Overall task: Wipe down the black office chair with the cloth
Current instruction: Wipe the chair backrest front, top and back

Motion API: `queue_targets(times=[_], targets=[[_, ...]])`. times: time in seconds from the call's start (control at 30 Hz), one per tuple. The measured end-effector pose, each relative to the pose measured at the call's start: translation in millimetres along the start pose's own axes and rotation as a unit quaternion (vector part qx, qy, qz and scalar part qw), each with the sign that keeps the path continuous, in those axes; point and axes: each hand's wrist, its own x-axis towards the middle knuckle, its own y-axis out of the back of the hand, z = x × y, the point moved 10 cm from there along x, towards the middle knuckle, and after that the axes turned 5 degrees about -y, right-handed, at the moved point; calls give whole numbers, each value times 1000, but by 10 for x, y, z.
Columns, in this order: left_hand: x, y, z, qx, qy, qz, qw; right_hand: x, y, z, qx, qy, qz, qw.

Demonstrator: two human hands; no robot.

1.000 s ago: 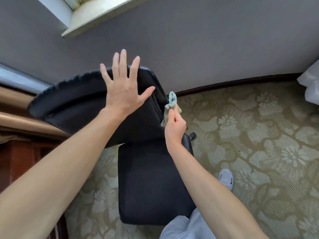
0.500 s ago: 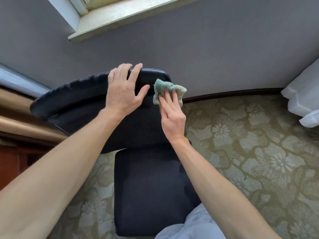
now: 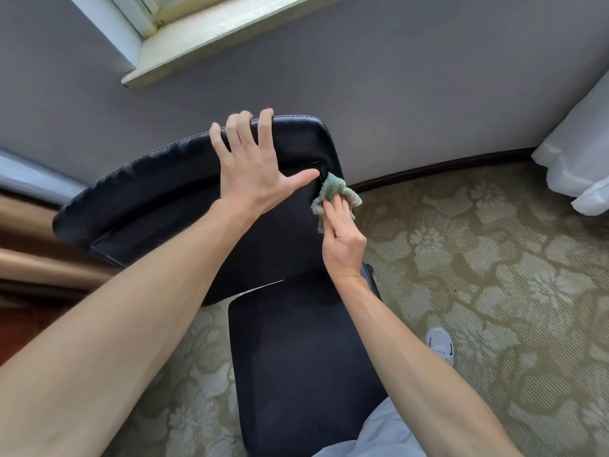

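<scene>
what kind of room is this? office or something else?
Probably a hotel room or bedroom rather than an office: floral carpet, a white curtain at the right, and a painted window sill in a grey wall. The black office chair suggests a desk corner.

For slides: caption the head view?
Left hand braces the black leather office chair; right hand holds a crumpled green cloth against the backrest's side edge.

The left hand (image 3: 253, 179) lies spread on the backrest of the black office chair (image 3: 158, 192) (fingertips at its top edge); the right hand (image 3: 342, 242) holds a bunched green cloth (image 3: 333, 188) against the backrest's right edge.
</scene>
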Motion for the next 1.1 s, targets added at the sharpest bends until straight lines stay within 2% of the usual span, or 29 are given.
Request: queue_targets(times=[0.2, 0.47, 0.63, 0.87, 1.03, 1.1], targets=[[15, -7, 97, -22, -13, 19, 999, 133, 92, -240, -3, 25, 75, 997], [27, -42, 109, -11, -12, 19, 1000, -215, 81, 419, 52, -51, 54, 996], [20, -44, 183, -8, -13, 38, 999, -229, 83, 477, 58, -85, 62, 993], [-24, -86, 451, 3, -70, 64, 995, -8, 99, 141, 66, -45, 96, 992], [-6, -139, 432, 14, -51, 67, 996, -225, 56, 550, 86, -89, 63, 990], [6, -138, 416, 21, -40, 67, 997, -358, 46, 779, 97, -135, 51, 985]])
